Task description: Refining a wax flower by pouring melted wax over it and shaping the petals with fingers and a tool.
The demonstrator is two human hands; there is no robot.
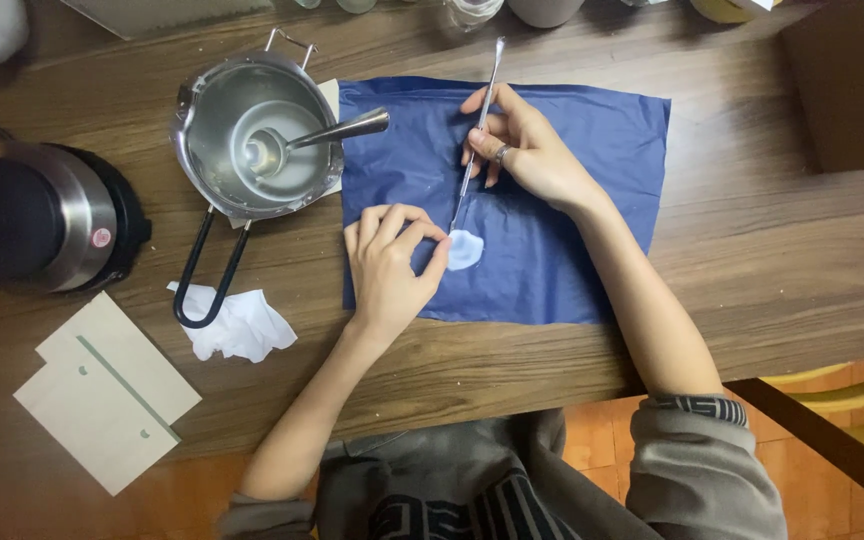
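Observation:
My right hand holds a thin metal tool like a pen, its lower tip touching a small pale white blob on a blue cloth. My left hand rests on the cloth's left edge, its fingers curled and pinching the left side of the blob. Both forearms reach in from the bottom, in grey sleeves pushed up.
A steel pouring pot with a spoon and a black wire handle sits left of the cloth. A round black and steel heater stands at far left. A crumpled white tissue and pale cards lie on the wooden table.

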